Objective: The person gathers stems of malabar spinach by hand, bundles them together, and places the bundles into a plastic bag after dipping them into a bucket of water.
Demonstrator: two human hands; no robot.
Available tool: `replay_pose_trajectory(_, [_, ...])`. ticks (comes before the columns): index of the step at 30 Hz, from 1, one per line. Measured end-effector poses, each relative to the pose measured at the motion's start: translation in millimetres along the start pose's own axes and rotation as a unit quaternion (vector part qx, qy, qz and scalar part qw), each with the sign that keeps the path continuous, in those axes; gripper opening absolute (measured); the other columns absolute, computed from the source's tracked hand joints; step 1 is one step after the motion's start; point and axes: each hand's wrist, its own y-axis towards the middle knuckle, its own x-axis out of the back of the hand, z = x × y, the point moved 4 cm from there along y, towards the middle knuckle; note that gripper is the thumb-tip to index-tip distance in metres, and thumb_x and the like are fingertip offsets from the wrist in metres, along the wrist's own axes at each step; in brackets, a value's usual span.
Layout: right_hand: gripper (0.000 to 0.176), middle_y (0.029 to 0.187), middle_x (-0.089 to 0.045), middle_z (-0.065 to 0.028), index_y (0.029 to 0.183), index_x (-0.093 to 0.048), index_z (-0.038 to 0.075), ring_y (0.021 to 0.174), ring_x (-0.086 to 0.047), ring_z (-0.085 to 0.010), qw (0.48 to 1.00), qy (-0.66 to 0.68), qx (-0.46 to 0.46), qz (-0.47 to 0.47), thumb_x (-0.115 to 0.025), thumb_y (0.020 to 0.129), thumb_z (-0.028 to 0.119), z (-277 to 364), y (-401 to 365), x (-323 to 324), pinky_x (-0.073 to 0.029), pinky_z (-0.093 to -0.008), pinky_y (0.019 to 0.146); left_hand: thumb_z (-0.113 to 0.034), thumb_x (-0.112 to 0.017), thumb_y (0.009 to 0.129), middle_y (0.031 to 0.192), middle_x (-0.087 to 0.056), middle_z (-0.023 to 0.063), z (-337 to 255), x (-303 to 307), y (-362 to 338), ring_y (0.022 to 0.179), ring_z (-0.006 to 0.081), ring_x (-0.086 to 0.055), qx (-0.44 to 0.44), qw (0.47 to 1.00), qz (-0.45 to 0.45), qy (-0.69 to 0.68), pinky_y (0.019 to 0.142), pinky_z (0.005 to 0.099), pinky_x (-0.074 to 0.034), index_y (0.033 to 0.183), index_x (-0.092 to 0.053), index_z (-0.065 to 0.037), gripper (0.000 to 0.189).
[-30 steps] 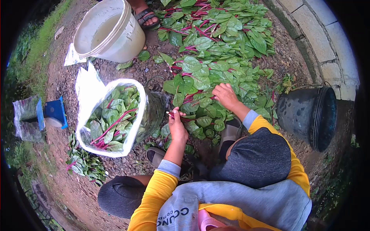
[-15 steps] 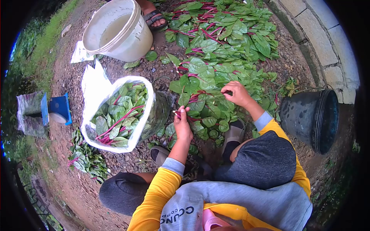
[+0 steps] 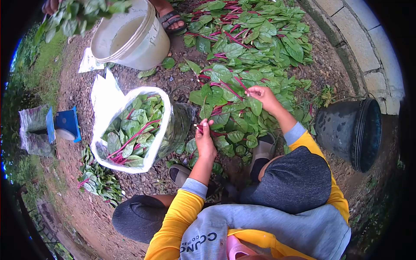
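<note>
a: what are the hands doing?

b: the left hand (image 3: pixel 205 141) is closed around a few red stems (image 3: pixel 199 128), cut ends poking out past the fingers. the right hand (image 3: pixel 263 99), farther forward, pinches one stem (image 3: pixel 241 84) between thumb and fingertips, a leaf hanging just below.

a: and the greens?

b: the pile (image 3: pixel 260 39) spreads on the ground beyond both hands, its near edge under the right one. a bag (image 3: pixel 167 108) of leaves stands just left of the left hand.

a: which step would you call it?

b: picking out stems singly and bunching them in the left hand, i'd judge. joining this one calls for a light pinch, its cut end lined up with the others, and the left grip eased just enough to let it in.

a: what can't you make out?

b: how many stems the left hand has; its fingers and overlapping leaves hide that. whether the right one's stem is free of the pile, too. far ahead and left of the left hand, a bunch (image 3: pixel 82 15) is cut off by the frame, and the other person's hand near it is too dark to read.
</note>
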Motion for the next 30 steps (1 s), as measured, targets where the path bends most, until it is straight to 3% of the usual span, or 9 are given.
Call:
replay_pose_trajectory(3, [0.018, 0.088, -0.068, -0.0032, 0.102, -0.066, 0.003, 0.074, -0.06, -0.0079, 0.998, 0.029, 0.044, -0.019, -0.061, 0.085, 0.007, 14.1, -0.1, 5.4, -0.048, -0.023, 0.069, -0.026, -0.053, 0.093, 0.105, -0.063, 0.0066, 1.1, -1.0, 0.5, 0.097, 0.0137, -0.054, 0.006, 1.0, 0.001, -0.004, 0.091, 0.0302, -0.04, 0.117, -0.051, -0.003, 0.034])
replay_pose_trajectory(7, [0.017, 0.084, -0.068, -0.0041, 0.099, -0.068, 0.003, 0.072, -0.06, -0.0079, 0.998, 0.017, -0.012, 0.055, -0.064, 0.083, 0.009, 17.1, -12.6, -29.7, -0.048, -0.0225, 0.066, -0.027, -0.054, 0.093, 0.108, -0.063, 0.0073, 1.7, -3.3, 1.5, 0.101, 0.0143, -0.053, 0.009, 1.0, 0.008, 0.004, 0.093, 0.0301, -0.039, 0.121, -0.05, -0.002, 0.038])
replay_pose_trajectory(10, [0.015, 0.085, -0.067, -0.0058, 0.098, -0.065, 0.001, 0.072, -0.061, -0.0086, 0.978, 0.156, -0.082, 0.11, -0.062, 0.084, 0.008, 19.7, -27.8, -69.5, -0.05, -0.0226, 0.065, -0.028, -0.054, 0.093, 0.112, -0.061, 0.008, -2.8, -12.5, -4.9, 0.105, 0.0148, -0.052, 0.022, 1.0, 0.02, -0.003, 0.096, 0.0305, -0.037, 0.124, -0.048, -0.001, 0.042])
replay_pose_trajectory(14, [0.013, 0.085, -0.067, -0.0067, 0.093, -0.064, 0.0, 0.075, -0.062, -0.0104, 0.962, 0.192, -0.109, 0.161, -0.063, 0.082, 0.006, -0.6, -33.1, -102.2, -0.05, -0.0232, 0.068, -0.029, -0.052, 0.094, 0.118, -0.058, 0.0073, -2.7, -18.9, -8.9, 0.112, 0.016, -0.049, 0.033, 0.999, 0.04, -0.014, 0.099, 0.0324, -0.035, 0.128, -0.044, -0.004, 0.043])
replay_pose_trajectory(19, [0.01, 0.083, -0.066, -0.0043, 0.087, -0.067, 0.002, 0.074, -0.061, -0.0113, 0.965, 0.152, -0.064, 0.204, -0.069, 0.078, 0.006, -9.2, -38.2, -124.8, -0.048, -0.0239, 0.067, -0.026, -0.053, 0.093, 0.113, -0.059, 0.0081, 4.0, -15.4, -6.0, 0.105, 0.0169, -0.053, 0.041, 0.996, 0.038, -0.066, 0.095, 0.033, -0.039, 0.115, -0.052, -0.006, 0.03])
replay_pose_trajectory(21, [0.007, 0.08, -0.066, -0.0052, 0.083, -0.068, 0.004, 0.073, -0.062, -0.0132, 0.976, -0.002, 0.054, 0.213, -0.069, 0.076, 0.007, 7.9, -36.3, -116.4, -0.049, -0.0263, 0.066, -0.024, -0.053, 0.093, 0.104, -0.061, 0.0076, 7.4, -11.8, -3.9, 0.099, 0.0174, -0.056, 0.042, 0.996, 0.034, -0.075, 0.091, 0.0332, -0.042, 0.105, -0.053, -0.006, 0.022])
replay_pose_trajectory(23, [0.005, 0.077, -0.064, -0.0083, 0.077, -0.069, 0.008, 0.07, -0.063, -0.0194, 0.967, -0.121, 0.145, 0.172, -0.071, 0.074, 0.011, 14.6, -27.5, -106.0, -0.049, -0.0301, 0.065, -0.023, -0.052, 0.093, 0.1, -0.062, 0.0067, 5.7, -11.7, -3.5, 0.097, 0.0174, -0.056, 0.036, 0.995, 0.04, -0.084, 0.09, 0.0331, -0.042, 0.106, -0.052, -0.005, 0.022])
replay_pose_trajectory(26, [0.014, 0.076, -0.062, -0.0103, 0.077, -0.066, 0.007, 0.071, -0.061, -0.0285, 0.961, -0.259, 0.093, 0.001, -0.073, 0.069, 0.016, 35.1, -12.3, -69.7, -0.049, -0.0389, 0.066, -0.023, -0.052, 0.094, 0.093, -0.061, 0.0054, 3.5, -9.0, -3.2, 0.093, 0.0173, -0.057, 0.035, 0.994, 0.035, -0.101, 0.089, 0.0331, -0.043, 0.107, -0.051, -0.005, 0.022])
replay_pose_trajectory(30, [0.022, 0.081, -0.058, -0.0091, 0.084, -0.06, 0.008, 0.081, -0.059, -0.0296, 0.912, -0.394, 0.09, -0.065, -0.073, 0.069, 0.019, 29.7, -4.8, -46.5, -0.047, -0.0424, 0.07, -0.023, -0.051, 0.094, 0.088, -0.06, 0.0046, 3.7, -3.3, -0.2, 0.089, 0.017, -0.057, 0.033, 0.994, 0.018, -0.101, 0.087, 0.033, -0.044, 0.108, -0.05, -0.005, 0.023])
